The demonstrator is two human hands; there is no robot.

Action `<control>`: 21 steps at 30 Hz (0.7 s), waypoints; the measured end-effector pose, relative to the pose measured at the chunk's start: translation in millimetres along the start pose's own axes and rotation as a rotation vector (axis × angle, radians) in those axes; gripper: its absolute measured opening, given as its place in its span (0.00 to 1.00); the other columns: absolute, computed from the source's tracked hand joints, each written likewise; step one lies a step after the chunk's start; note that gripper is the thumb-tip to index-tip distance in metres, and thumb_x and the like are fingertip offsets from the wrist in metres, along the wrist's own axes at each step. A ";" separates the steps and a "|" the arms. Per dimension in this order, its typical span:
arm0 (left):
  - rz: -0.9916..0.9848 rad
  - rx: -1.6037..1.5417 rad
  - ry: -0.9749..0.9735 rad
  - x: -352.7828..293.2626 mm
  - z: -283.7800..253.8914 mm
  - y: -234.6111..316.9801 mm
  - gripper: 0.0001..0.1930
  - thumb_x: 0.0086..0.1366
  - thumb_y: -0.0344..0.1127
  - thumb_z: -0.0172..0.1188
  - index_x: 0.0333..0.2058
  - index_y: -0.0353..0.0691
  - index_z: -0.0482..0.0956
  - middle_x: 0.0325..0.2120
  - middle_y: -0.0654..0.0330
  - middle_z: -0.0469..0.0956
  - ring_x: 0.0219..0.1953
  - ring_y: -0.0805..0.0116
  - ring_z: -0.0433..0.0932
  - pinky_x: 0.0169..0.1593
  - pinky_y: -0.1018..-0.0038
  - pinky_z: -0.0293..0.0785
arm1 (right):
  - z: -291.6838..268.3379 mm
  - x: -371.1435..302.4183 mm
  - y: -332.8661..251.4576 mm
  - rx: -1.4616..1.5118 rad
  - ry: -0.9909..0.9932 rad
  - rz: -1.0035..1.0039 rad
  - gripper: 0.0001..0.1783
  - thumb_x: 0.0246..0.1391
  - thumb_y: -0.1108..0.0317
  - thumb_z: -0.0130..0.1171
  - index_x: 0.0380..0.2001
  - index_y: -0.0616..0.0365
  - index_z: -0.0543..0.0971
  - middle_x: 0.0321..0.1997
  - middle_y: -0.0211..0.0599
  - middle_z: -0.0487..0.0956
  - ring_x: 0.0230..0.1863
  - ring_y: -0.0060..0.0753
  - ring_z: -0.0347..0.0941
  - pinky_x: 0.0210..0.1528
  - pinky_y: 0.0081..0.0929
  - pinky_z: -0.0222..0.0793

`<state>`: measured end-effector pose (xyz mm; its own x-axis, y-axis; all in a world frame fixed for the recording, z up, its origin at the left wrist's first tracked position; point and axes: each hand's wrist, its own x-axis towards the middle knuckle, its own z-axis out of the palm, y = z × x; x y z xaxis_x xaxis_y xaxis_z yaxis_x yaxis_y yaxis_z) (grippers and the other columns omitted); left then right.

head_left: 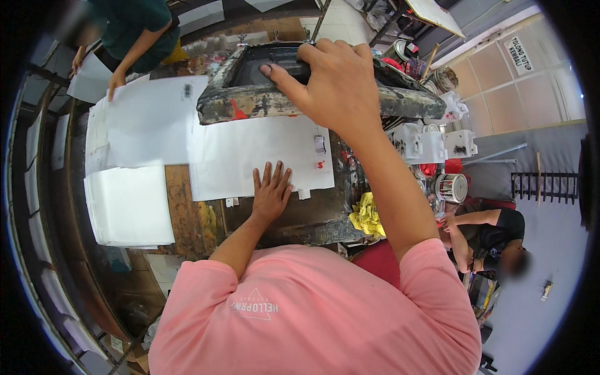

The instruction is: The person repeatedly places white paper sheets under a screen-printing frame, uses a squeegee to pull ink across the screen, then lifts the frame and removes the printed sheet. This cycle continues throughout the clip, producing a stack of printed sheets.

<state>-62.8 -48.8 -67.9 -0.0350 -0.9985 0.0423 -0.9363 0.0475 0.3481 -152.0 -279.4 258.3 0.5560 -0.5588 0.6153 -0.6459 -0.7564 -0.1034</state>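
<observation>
My left hand (272, 192) lies with fingers spread on a white sheet (250, 147), near its front edge. The sheet bears a small red mark and a small grey patch toward its right end. Beyond it a paint-stained wooden screen-printing frame (275, 103) is tilted up, its near bar raised over the sheet's far edge. My right hand (337, 84) reaches over that near bar, fingers curled and thumb pointing left inside the frame. What those fingers grip is hidden behind the hand. A red smear shows on the frame's near bar.
At left a co-worker's hand (117, 83) touches another large sheet (156, 122). A stack of white paper (128, 206) lies nearer. On the right are a crumpled yellow cloth (367, 215), a paint can (451, 187) and stained white containers (431, 144). A second person (494, 237) sits at far right.
</observation>
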 end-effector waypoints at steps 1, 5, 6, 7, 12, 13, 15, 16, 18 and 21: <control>0.003 0.000 0.009 -1.6 0.5 0.6 0.29 0.80 0.49 0.49 0.75 0.48 0.65 0.78 0.50 0.57 0.81 0.41 0.47 0.77 0.30 0.36 | 1.3 -1.4 -0.5 -0.003 0.011 -0.003 0.38 0.59 0.30 0.60 0.31 0.60 0.89 0.31 0.42 0.84 0.37 0.44 0.79 0.48 0.44 0.62; -0.088 -0.194 0.084 5.5 -26.3 0.9 0.31 0.81 0.51 0.47 0.76 0.46 0.63 0.78 0.50 0.57 0.80 0.42 0.52 0.80 0.40 0.39 | 0.1 -1.0 -1.8 0.009 -0.033 0.008 0.38 0.60 0.29 0.59 0.32 0.60 0.89 0.31 0.43 0.83 0.39 0.45 0.78 0.50 0.45 0.63; -0.138 -0.386 0.192 9.8 -58.3 8.2 0.31 0.81 0.51 0.47 0.76 0.43 0.63 0.78 0.50 0.57 0.79 0.42 0.54 0.80 0.43 0.42 | -1.5 -4.9 -0.6 0.007 -0.071 0.015 0.38 0.60 0.29 0.59 0.34 0.60 0.89 0.33 0.43 0.83 0.40 0.46 0.78 0.50 0.46 0.64; -0.194 -0.579 0.300 10.8 -86.3 14.9 0.31 0.81 0.50 0.47 0.76 0.41 0.62 0.78 0.49 0.57 0.79 0.43 0.55 0.80 0.45 0.44 | -1.7 -10.2 -1.6 0.010 -0.112 0.018 0.38 0.60 0.29 0.59 0.36 0.60 0.89 0.34 0.44 0.83 0.42 0.46 0.78 0.51 0.46 0.64; -0.689 -2.196 0.541 -10.1 -220.6 42.3 0.56 0.74 0.71 0.50 0.77 0.27 0.40 0.74 0.36 0.59 0.75 0.46 0.63 0.76 0.53 0.62 | 18.4 -99.3 -16.4 0.077 -0.469 0.029 0.31 0.61 0.42 0.64 0.54 0.58 0.80 0.47 0.48 0.80 0.51 0.51 0.74 0.52 0.49 0.67; -0.956 -2.397 0.564 -18.9 -227.2 45.9 0.60 0.71 0.76 0.50 0.76 0.25 0.39 0.72 0.34 0.61 0.74 0.45 0.66 0.75 0.54 0.65 | 32.3 -117.3 -6.0 0.125 -0.543 -0.002 0.29 0.60 0.48 0.66 0.55 0.58 0.80 0.47 0.48 0.80 0.51 0.54 0.74 0.54 0.51 0.68; -0.906 -2.217 0.339 -42.6 -178.9 27.3 0.65 0.66 0.83 0.48 0.74 0.23 0.45 0.68 0.35 0.66 0.70 0.46 0.70 0.73 0.55 0.69 | 63.1 -153.4 16.2 0.217 -0.665 -0.010 0.27 0.56 0.57 0.67 0.57 0.57 0.80 0.51 0.48 0.80 0.54 0.57 0.75 0.56 0.53 0.71; -0.878 -2.122 0.220 -50.3 -148.8 11.0 0.67 0.63 0.87 0.47 0.73 0.21 0.47 0.66 0.35 0.68 0.68 0.46 0.72 0.72 0.55 0.71 | 82.5 -167.3 29.2 0.253 -0.705 0.018 0.27 0.55 0.60 0.67 0.58 0.56 0.80 0.53 0.47 0.81 0.56 0.57 0.75 0.56 0.54 0.72; -0.925 -2.085 0.150 -58.6 -114.2 -7.2 0.65 0.63 0.88 0.43 0.71 0.24 0.54 0.61 0.38 0.71 0.65 0.49 0.75 0.70 0.57 0.73 | 96.2 -180.1 32.2 0.290 -0.819 0.068 0.28 0.53 0.65 0.66 0.59 0.54 0.80 0.56 0.46 0.82 0.58 0.57 0.76 0.56 0.55 0.73; -1.000 -2.061 0.102 -63.2 -83.5 -18.8 0.65 0.62 0.89 0.43 0.70 0.24 0.56 0.62 0.39 0.71 0.65 0.51 0.75 0.69 0.58 0.73 | 93.0 -210.0 16.5 0.276 -0.874 0.093 0.25 0.55 0.68 0.63 0.58 0.53 0.80 0.53 0.42 0.84 0.55 0.55 0.78 0.56 0.56 0.71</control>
<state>-13.8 15.7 1.1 0.1292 -0.7155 -0.6865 0.8536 -0.2721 0.4443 -230.7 -206.1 54.8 0.7779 -0.5948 -0.2025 -0.6227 -0.6869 -0.3746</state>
